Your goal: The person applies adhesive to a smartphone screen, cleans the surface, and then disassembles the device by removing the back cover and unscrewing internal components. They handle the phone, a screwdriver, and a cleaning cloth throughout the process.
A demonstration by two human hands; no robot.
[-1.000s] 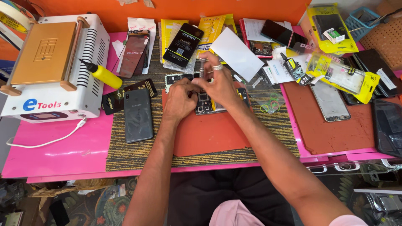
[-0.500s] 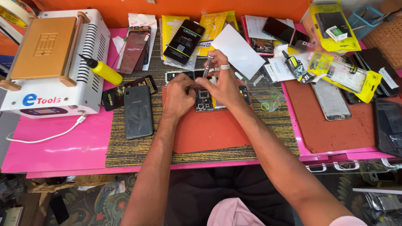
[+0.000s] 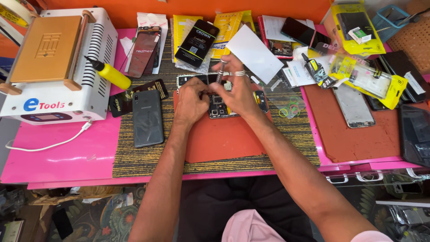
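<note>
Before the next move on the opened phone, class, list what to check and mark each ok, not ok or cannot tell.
1. Opened phone lies flat on the orange mat: ok.
2. Left hand steadies the phone: ok.
3. Right hand grips the thin metal tool upright: ok.
4. Tool tip seated on a screw: cannot tell, fingers hide it.
5. Yellow bottle away from the hands: ok.
6. Grey phone lies apart, off the orange mat: ok.

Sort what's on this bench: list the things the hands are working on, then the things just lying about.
In use:
- opened phone, steadied by the left hand
- thin metal tool, in the grip of the right hand
- orange mat beneath them

Lying about:
- grey phone
- yellow bottle
- white heating machine
- white card
- green rings
</note>
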